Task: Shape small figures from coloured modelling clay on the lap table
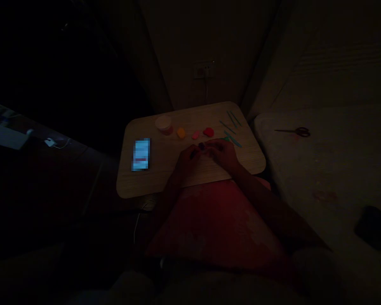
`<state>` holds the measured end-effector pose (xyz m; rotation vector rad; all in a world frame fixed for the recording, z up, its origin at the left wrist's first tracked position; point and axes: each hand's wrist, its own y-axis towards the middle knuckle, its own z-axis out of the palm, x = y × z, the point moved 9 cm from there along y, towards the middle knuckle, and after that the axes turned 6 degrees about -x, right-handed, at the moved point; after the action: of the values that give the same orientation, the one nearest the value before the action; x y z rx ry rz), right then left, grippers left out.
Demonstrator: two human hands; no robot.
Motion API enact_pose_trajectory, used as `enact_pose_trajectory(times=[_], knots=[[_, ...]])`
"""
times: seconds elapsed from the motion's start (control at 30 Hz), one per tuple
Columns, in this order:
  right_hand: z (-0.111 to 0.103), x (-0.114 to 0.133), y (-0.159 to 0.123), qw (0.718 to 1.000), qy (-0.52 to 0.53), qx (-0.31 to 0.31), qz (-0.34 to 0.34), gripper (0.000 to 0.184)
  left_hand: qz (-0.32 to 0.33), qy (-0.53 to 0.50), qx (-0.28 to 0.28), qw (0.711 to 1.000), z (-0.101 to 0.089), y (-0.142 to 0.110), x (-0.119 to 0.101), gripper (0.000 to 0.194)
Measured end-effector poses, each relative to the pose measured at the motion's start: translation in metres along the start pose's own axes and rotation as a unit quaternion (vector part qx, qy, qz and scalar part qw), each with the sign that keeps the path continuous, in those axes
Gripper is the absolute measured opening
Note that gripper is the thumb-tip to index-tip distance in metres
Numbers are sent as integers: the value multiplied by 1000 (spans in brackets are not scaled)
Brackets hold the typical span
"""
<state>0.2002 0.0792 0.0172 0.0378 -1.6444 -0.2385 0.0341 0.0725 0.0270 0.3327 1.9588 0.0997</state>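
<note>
The scene is very dim. My left hand [188, 157] and my right hand [221, 153] meet over the near half of a small wooden table [165, 176]. Between their fingertips is a small dark lump [202, 146], looking like modelling clay; both hands have their fingers closed around it. Just beyond lie a yellow clay lump [180, 133], a pink one [195, 134] and a red one [208, 132]. A bit of green [226, 138] shows beside my right hand, partly hidden by it.
Several thin green sticks [233, 139] lie at the table's right. A lidded tub [164, 125] stands at the back left, a lit phone [141, 154] nearer. Scissors [300, 131] rest on the pale surface to the right. Behind is a wall socket [203, 70] with a cord.
</note>
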Motion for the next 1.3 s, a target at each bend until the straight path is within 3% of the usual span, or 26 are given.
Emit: enact_pose_trajectory(times=[0.23, 0.37, 0.67, 0.83, 1.07, 1.3], knots=[[-4, 5, -4, 1000, -9, -22, 19, 30, 4, -3, 0, 1000, 0, 0, -1, 15], [-4, 6, -3, 1000, -19, -7, 4, 37, 0, 0, 3, 1000, 0, 0, 0, 16], [-3, 5, 0, 999, -11, 4, -30, 33, 4, -2, 3, 1000, 1, 0, 2, 15], [1, -4, 0, 1000, 20, 2, 15, 30, -5, -2, -3, 1000, 0, 0, 2, 15], [-12, 9, -2, 996, -65, -59, -22, 31, 1, 2, -2, 1000, -1, 0, -2, 13], [-2, 5, -2, 1000, -16, 3, -10, 31, 2, 3, 3, 1000, 0, 0, -4, 14]])
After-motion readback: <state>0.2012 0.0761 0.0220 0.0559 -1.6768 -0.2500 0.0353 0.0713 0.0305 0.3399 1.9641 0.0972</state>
